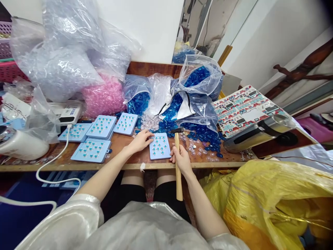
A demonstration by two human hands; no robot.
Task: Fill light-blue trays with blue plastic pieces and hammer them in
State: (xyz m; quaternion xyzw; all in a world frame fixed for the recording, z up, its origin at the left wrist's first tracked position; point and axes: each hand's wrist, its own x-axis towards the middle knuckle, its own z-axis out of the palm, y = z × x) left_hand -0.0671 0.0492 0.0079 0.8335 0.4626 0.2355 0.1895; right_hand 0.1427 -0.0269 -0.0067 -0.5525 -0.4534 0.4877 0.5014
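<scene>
A light-blue plastic panel [155, 152] lies on the bench in front of me, with rows of small turquoise pieces on its face. At its upper left edge, the fingers of my left hand [142, 140] are closed on the panel's rim. My right hand [182, 160] is wrapped round the wooden handle of a hammer [179, 184], and its fingertips reach the panel's right edge. The dark hammer head [177, 131] points away from me, just beyond the panel's upper right corner. Loose blue translucent pieces [212, 140] and clear round pieces [200, 151] lie around it.
Several similar panels [91, 156] are laid out and partly stacked at the left. Bags of blue pieces [140, 102] and a bag of pink pieces [104, 97] stand behind. A steel flask [244, 137] lies at the right, above a yellow sack [249, 187]. A white cable [66, 142] hangs over the bench edge.
</scene>
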